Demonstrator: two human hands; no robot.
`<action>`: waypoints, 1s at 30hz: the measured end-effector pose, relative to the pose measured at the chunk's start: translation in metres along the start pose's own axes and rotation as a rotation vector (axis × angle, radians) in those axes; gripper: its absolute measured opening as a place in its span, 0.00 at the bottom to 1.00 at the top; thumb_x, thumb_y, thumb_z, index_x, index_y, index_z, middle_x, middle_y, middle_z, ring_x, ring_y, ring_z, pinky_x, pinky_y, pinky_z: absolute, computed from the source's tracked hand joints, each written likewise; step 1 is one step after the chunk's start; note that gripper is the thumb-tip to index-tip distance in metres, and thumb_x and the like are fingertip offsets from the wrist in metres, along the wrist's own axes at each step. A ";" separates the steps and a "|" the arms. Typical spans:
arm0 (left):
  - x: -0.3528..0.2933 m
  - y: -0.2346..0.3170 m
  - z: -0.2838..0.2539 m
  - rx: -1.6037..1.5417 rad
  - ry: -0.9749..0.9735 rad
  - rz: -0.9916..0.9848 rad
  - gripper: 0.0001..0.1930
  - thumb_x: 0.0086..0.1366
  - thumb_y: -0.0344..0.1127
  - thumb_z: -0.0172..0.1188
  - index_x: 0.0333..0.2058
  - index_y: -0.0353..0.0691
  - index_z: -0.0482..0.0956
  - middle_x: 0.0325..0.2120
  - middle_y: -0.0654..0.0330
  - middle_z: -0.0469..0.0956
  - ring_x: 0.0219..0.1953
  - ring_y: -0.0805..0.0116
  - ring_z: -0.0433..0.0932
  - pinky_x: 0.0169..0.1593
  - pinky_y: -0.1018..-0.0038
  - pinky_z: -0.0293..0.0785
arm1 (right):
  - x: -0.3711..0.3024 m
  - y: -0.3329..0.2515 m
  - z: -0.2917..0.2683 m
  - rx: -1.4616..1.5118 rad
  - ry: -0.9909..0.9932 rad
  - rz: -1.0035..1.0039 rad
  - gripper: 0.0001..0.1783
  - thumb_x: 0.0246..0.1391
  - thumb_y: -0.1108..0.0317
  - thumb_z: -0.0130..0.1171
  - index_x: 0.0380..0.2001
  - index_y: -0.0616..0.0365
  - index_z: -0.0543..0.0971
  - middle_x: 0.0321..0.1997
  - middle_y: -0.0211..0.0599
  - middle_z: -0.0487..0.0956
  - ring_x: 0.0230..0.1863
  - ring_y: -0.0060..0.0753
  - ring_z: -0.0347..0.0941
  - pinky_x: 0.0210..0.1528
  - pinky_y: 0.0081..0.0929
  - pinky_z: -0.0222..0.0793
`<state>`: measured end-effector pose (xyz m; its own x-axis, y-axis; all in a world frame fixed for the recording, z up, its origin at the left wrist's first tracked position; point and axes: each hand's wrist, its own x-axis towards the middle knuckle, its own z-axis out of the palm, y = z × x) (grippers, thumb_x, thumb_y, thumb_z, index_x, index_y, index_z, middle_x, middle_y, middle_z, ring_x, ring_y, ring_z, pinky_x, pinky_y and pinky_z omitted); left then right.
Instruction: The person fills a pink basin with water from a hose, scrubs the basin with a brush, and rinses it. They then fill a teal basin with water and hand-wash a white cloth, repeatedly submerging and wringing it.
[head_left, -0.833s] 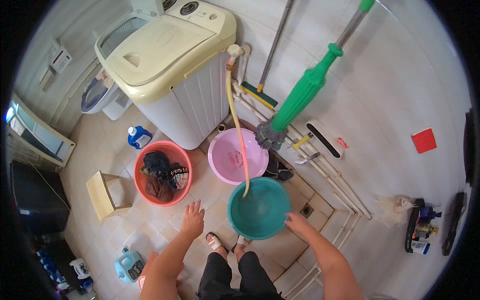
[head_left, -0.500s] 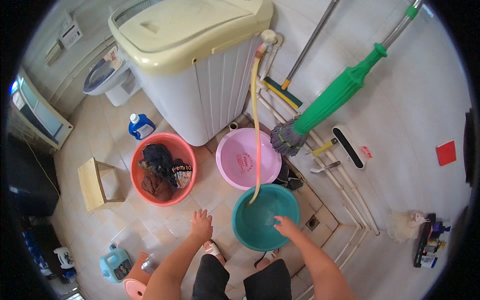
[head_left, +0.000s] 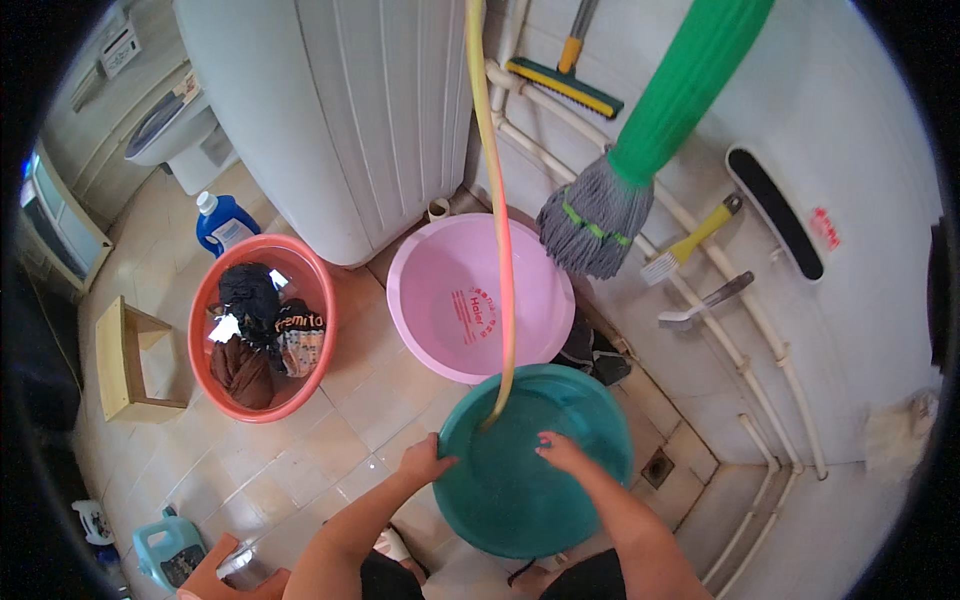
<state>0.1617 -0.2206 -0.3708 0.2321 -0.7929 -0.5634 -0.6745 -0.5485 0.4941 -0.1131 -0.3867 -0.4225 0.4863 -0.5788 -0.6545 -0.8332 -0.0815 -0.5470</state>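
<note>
A teal basin (head_left: 560, 500) stands on the tiled floor in front of me. My left hand (head_left: 424, 461) grips its left rim. Inside the basin, near its upper middle, lies my right hand (head_left: 560, 455), fingers curled; whether it grips anything cannot be told. A yellow hose (head_left: 497, 220) hangs down from above and ends inside the teal basin just left of my right hand. Behind it lies an empty pink basin (head_left: 440, 300).
A white washing machine (head_left: 330, 110) stands at the back. An orange basin (head_left: 310, 290) with dark clothes sits to the left, a blue detergent bottle (head_left: 222, 222) behind it. A green mop (head_left: 640, 160), brushes and pipes line the right wall. A wooden stool (head_left: 125, 360) is far left.
I have bent down much closer to the floor. Both hands moved from hovering above the teal basin onto it: the left on its rim, the right inside.
</note>
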 end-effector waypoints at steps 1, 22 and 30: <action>0.009 -0.005 0.007 -0.092 0.019 -0.018 0.26 0.48 0.52 0.59 0.40 0.37 0.69 0.30 0.47 0.76 0.35 0.50 0.75 0.41 0.58 0.68 | 0.015 0.009 0.014 -0.011 -0.021 -0.033 0.26 0.45 0.60 0.58 0.49 0.57 0.69 0.49 0.46 0.72 0.48 0.44 0.70 0.48 0.34 0.66; 0.011 0.035 -0.008 0.339 0.458 0.307 0.32 0.48 0.35 0.57 0.53 0.35 0.60 0.49 0.43 0.64 0.53 0.47 0.62 0.53 0.58 0.62 | 0.074 -0.005 0.027 0.081 0.411 -0.118 0.17 0.45 0.69 0.55 0.41 0.60 0.71 0.37 0.49 0.75 0.41 0.49 0.70 0.42 0.40 0.66; 0.052 0.038 0.060 0.883 0.244 0.671 0.22 0.54 0.35 0.48 0.49 0.33 0.67 0.54 0.48 0.60 0.60 0.52 0.53 0.60 0.56 0.49 | 0.017 0.040 0.119 -0.561 0.537 -0.185 0.32 0.46 0.56 0.55 0.53 0.60 0.63 0.60 0.48 0.58 0.62 0.49 0.50 0.60 0.49 0.45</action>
<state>0.1062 -0.2671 -0.4209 -0.2976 -0.9396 -0.1692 -0.9499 0.3091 -0.0462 -0.1069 -0.3034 -0.5176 0.5558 -0.8159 -0.1596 -0.8287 -0.5285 -0.1842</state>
